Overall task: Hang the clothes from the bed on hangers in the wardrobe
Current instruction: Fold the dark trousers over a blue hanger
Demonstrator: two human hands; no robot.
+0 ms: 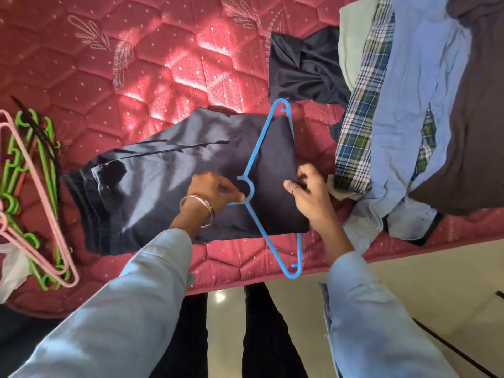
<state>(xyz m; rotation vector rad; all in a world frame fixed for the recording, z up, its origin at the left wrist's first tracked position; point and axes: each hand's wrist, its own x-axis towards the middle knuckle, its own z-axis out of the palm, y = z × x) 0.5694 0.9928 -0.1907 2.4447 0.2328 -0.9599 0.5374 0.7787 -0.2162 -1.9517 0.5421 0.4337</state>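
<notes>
A dark navy pair of trousers (152, 181) lies folded on the red quilted mattress (152, 72) near its front edge. A blue plastic hanger (261, 137) lies across the trousers, with the folded end passing through its frame. My left hand (215, 190) grips the hanger at its hook. My right hand (305, 192) pinches the folded edge of the trousers on the right side of the hanger. A pile of clothes (409, 105) lies at the right: a checked shirt, a light blue shirt, a brown garment and a black garment (305, 69).
Several green and pink hangers (32, 192) lie in a heap at the mattress's left edge, beside a white plastic bag (11, 268). The mattress edge runs just in front of my legs, with pale glossy floor (409, 268) below it.
</notes>
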